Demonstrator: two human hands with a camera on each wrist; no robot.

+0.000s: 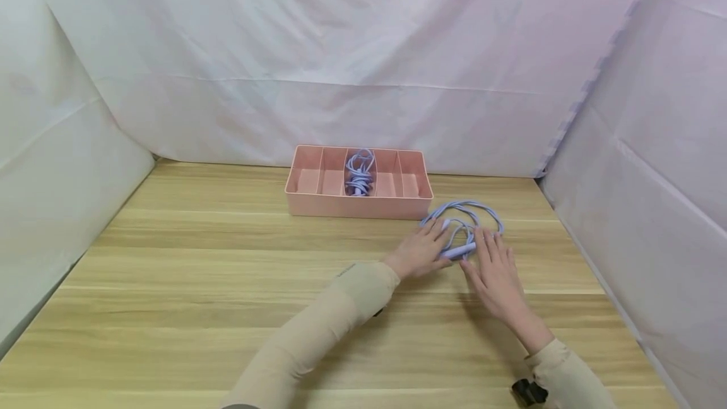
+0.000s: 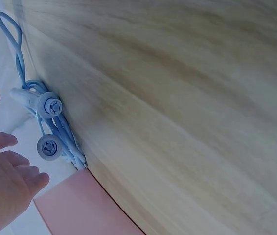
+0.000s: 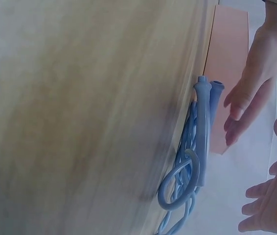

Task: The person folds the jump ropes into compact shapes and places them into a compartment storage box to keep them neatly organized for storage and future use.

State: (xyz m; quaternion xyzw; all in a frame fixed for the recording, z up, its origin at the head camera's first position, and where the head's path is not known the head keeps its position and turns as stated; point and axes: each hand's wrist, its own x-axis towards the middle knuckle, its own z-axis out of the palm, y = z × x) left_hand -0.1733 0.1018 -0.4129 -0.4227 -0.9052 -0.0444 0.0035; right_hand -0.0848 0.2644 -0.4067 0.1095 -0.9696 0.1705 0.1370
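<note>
A light blue jump rope point(image 1: 459, 250) lies loosely looped on the table, front right of the pink box. Its two handles show in both wrist views, with the rope point(image 3: 203, 132) bunched beside and beneath them. My left hand point(image 1: 421, 250) is over the left side of the loops, fingers extended; the left wrist view has this hand point(image 2: 6, 181) beside the handles, gripping nothing. On the other side, my right hand point(image 1: 498, 279) reaches in with straight, slightly spread fingers. The right wrist view shows the right hand point(image 3: 275, 196) apart from the rope, its palm bare.
A pink box point(image 1: 358, 206) with several compartments stands at the back of the table, just left of the loose rope. Its middle compartment holds a bundled blue rope point(image 1: 359, 172). White cloth point(image 1: 341, 115) hangs behind the table and along both sides.
</note>
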